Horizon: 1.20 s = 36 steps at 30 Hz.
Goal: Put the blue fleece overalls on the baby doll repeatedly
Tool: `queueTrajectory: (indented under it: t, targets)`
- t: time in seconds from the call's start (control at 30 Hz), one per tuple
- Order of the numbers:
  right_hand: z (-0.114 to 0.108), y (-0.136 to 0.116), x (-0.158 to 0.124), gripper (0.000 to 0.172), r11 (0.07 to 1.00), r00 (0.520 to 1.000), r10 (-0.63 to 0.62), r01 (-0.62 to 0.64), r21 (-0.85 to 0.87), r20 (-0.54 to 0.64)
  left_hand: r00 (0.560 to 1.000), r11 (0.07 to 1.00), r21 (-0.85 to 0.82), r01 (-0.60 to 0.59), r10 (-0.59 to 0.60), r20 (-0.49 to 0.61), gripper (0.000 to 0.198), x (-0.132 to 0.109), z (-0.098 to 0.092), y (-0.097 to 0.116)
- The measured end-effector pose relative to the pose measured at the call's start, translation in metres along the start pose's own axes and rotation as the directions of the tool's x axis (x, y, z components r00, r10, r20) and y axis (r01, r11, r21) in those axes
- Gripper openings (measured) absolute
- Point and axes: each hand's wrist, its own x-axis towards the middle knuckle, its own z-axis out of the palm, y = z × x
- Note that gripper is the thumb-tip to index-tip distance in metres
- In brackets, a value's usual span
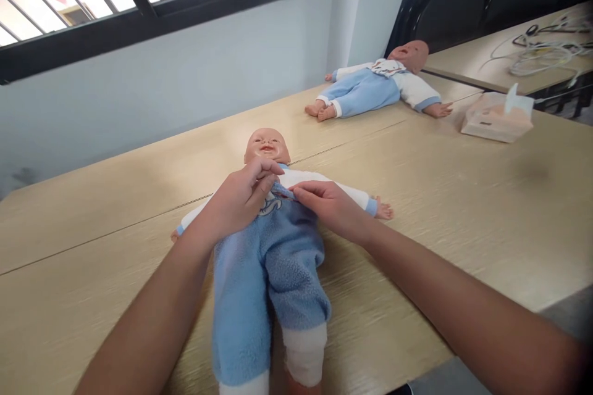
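Observation:
A baby doll (267,145) in a blue fleece romper (271,271) with white sleeves lies on its back on the wooden table (440,197), feet toward me. My left hand (241,197) is closed in a pinch on the romper's blue bib at the doll's chest. My right hand (327,203) pinches the same bib edge from the other side, fingers pressed together. The doll's arms stretch out to both sides from under my hands.
A second doll (377,86) in matching clothes lies farther back on the table. A tissue pack (496,116) sits at the right. Tangled cables (542,52) lie on another table behind, beside black chairs (454,6). A wall and barred window stand beyond.

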Motion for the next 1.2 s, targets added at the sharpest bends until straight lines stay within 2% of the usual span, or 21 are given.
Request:
queueTrajectory:
  t: [0.07,0.13,0.2,0.27,0.37,0.47,0.57,0.63,0.73,0.83,1.03,1.2]
  targets:
    - [0.001,-0.002,0.000,0.029,1.000,0.999,0.019,-0.019,0.015,0.030,1.000,0.998,0.056,-0.012,0.013,-0.010,0.023,-0.001,-0.001,0.003]
    - [0.001,-0.001,0.000,0.024,1.000,1.000,-0.008,0.008,-0.020,-0.009,1.000,0.995,0.102,-0.014,0.016,-0.021,0.023,-0.002,-0.001,0.005]
    - [0.000,0.003,0.000,0.015,0.986,0.990,-0.096,0.081,-0.144,-0.100,1.000,0.992,0.123,-0.008,0.009,-0.014,0.023,-0.003,-0.001,0.006]
    - [-0.001,0.007,0.000,0.006,0.937,0.961,-0.221,0.161,-0.309,-0.168,1.000,0.992,0.124,-0.002,-0.001,0.023,0.023,-0.003,-0.001,0.006]
    - [-0.002,0.010,0.000,0.006,0.862,0.922,-0.351,0.250,-0.441,-0.163,0.998,0.996,0.087,0.015,-0.020,0.055,0.027,-0.003,0.000,0.007]
    - [-0.002,0.007,0.000,0.019,0.909,0.948,-0.300,0.251,-0.331,-0.106,0.999,0.999,0.031,0.040,-0.040,0.009,0.024,-0.001,0.002,0.009]
    - [-0.003,0.002,0.000,0.032,0.974,0.985,-0.158,0.143,-0.178,-0.072,0.998,0.999,-0.005,0.050,-0.051,-0.033,0.024,0.000,0.003,0.012]
    - [-0.004,-0.001,0.001,0.026,0.979,0.991,-0.124,0.113,-0.169,-0.055,0.997,0.998,-0.015,0.060,-0.060,-0.044,0.026,0.000,0.003,0.013]
    - [-0.005,-0.004,0.001,0.014,0.972,0.990,-0.138,0.129,-0.198,-0.035,0.997,0.998,-0.017,0.059,-0.060,-0.056,0.026,0.000,0.004,0.015]
    - [-0.008,-0.004,0.002,0.016,0.963,0.986,-0.160,0.146,-0.226,-0.043,0.995,0.999,0.005,0.050,-0.049,-0.082,0.025,0.000,0.005,0.016]
    - [-0.011,-0.002,0.005,0.007,0.887,0.981,-0.189,0.156,-0.434,-0.034,0.994,0.997,0.020,0.076,-0.075,-0.077,0.022,0.000,0.010,0.019]
    - [-0.012,0.005,0.008,0.007,0.818,0.986,-0.140,0.063,-0.571,-0.092,0.997,0.996,0.087,0.014,-0.007,-0.073,0.024,0.001,0.014,0.017]
